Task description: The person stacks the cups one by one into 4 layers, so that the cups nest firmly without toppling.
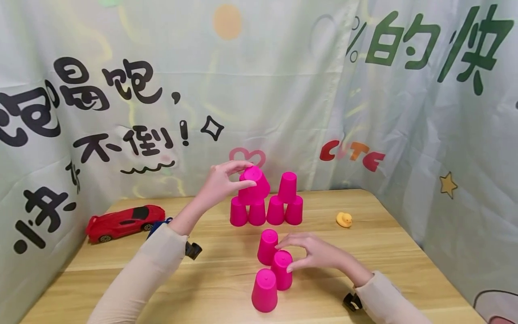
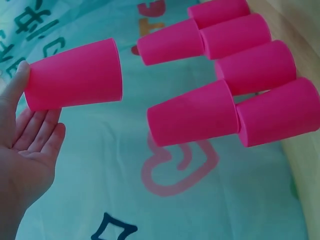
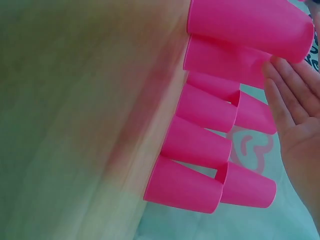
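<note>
My left hand (image 1: 220,182) pinches an upside-down pink cup (image 2: 75,77) by its narrow end, thumb on one side and fingers on the other. In the left wrist view this cup is held apart from the stacked cups. Several upside-down cups form a bottom row (image 1: 256,213). A left upper cup (image 2: 192,115) and a right upper cup (image 1: 288,186) each straddle a pair. Closer to me, my right hand (image 1: 319,253) grips the middle cup (image 1: 282,271) of three between thumb and fingers. One cup (image 1: 267,247) stands behind it and another (image 1: 265,291) in front.
On the table's left lies a red toy car (image 1: 126,222), with a blue object (image 1: 159,226) partly behind the left sleeve. A small yellow duck (image 1: 344,219) sits to the right of the stacked cups. Printed curtains (image 1: 275,99) hang around the wooden table (image 1: 364,252).
</note>
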Action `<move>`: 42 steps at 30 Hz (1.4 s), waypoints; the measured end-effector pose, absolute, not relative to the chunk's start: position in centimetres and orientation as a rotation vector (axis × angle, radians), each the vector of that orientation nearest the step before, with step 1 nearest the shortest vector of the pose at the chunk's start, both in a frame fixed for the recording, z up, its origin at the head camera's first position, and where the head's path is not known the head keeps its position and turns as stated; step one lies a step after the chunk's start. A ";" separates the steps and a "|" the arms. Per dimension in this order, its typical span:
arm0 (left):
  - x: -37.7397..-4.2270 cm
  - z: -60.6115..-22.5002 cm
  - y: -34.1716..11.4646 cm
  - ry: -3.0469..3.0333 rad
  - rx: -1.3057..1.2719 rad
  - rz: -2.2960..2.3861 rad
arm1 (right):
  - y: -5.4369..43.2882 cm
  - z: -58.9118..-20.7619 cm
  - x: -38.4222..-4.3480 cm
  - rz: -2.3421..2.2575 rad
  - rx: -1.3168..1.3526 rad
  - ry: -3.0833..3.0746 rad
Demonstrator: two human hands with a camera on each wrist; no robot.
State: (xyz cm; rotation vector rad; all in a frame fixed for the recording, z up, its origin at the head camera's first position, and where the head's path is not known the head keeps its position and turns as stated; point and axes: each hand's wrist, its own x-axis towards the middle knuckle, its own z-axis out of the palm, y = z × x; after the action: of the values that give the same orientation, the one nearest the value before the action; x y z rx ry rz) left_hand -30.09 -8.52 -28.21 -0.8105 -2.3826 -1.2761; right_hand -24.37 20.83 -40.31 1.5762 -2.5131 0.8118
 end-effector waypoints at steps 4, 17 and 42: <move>-31.7 -28.1 -7.2 -2.419 -0.869 -1.240 | 20.7 -40.5 -24.4 0.861 1.622 -2.507; -36.2 -27.9 -4.3 -2.624 -1.069 -0.974 | 20.9 -40.4 -24.2 0.911 1.602 -2.567; -38.9 -29.9 -2.7 -2.777 -1.048 -0.866 | 22.8 -40.7 -23.1 0.948 1.562 -2.571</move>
State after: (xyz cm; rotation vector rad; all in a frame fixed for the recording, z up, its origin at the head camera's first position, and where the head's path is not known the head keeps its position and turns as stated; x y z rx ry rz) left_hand -38.94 -2.74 -29.88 -1.0482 -2.7771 -0.8659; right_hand -23.07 22.81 -40.70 1.5620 -2.5712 0.9483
